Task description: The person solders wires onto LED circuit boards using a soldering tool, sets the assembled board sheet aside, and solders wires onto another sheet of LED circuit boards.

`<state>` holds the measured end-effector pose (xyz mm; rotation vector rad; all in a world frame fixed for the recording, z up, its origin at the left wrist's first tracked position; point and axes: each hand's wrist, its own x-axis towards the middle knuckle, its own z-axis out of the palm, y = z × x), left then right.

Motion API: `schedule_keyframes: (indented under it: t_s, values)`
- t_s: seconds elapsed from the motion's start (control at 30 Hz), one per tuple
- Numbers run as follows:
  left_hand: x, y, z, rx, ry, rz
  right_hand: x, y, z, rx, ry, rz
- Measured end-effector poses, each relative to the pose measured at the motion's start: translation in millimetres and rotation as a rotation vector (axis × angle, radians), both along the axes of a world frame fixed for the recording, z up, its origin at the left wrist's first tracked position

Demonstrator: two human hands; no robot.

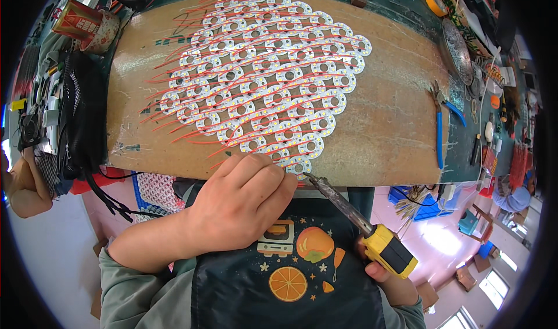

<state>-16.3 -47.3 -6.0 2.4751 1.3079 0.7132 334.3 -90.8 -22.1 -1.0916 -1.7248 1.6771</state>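
Observation:
A sheet of joined white ring-shaped LED circuit boards point(267, 113) lies on the brown board point(395, 114), with red wires point(180, 135) running slantwise across it and sticking out at its left side. My left hand point(247, 192) rests at the sheet's near corner. Its fingers are bent and pressed together; whatever is between them is hidden. In my right hand point(379, 274) is a soldering iron point(390, 250) with a yellow and black handle. Its dark tip touches or almost touches the nearest ring, just right of my left fingertips.
Blue-handled pliers point(440, 125) lie at the brown board's right edge. Beyond them are a metal bowl point(457, 53) and a yellow tape roll point(436, 4). A black bag point(87, 114) and a patterned pot point(103, 32) stand left. Another person's arm point(26, 186) shows at far left.

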Motion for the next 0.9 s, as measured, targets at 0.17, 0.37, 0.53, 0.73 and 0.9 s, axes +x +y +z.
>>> schedule_keyframes:
  t_s: [0.17, 0.37, 0.53, 0.73, 0.9]
  values:
    - [-0.3, 0.2, 0.5, 0.000, 0.007, -0.004, 4.8, -6.4, -7.9, -0.156, 0.148, -0.055]
    - [-0.4, 1.8, 2.0, -0.017, 0.000, 0.019, -9.6, -0.7, -2.8, -0.197, 0.195, -0.148]
    - [-18.9, 24.7, 31.3, 0.020, -0.112, 0.100, -16.3, 8.0, -4.6, -0.244, 0.274, -0.203]
    - [-44.8, 112.0, 54.2, 0.162, 0.030, 0.245, -42.4, 58.8, 5.9, -0.196, 0.437, -0.343]
    - [-45.5, 200.5, 26.0, 0.225, 0.083, 0.234, -47.9, 115.3, 1.9, -0.118, 0.544, -0.373]
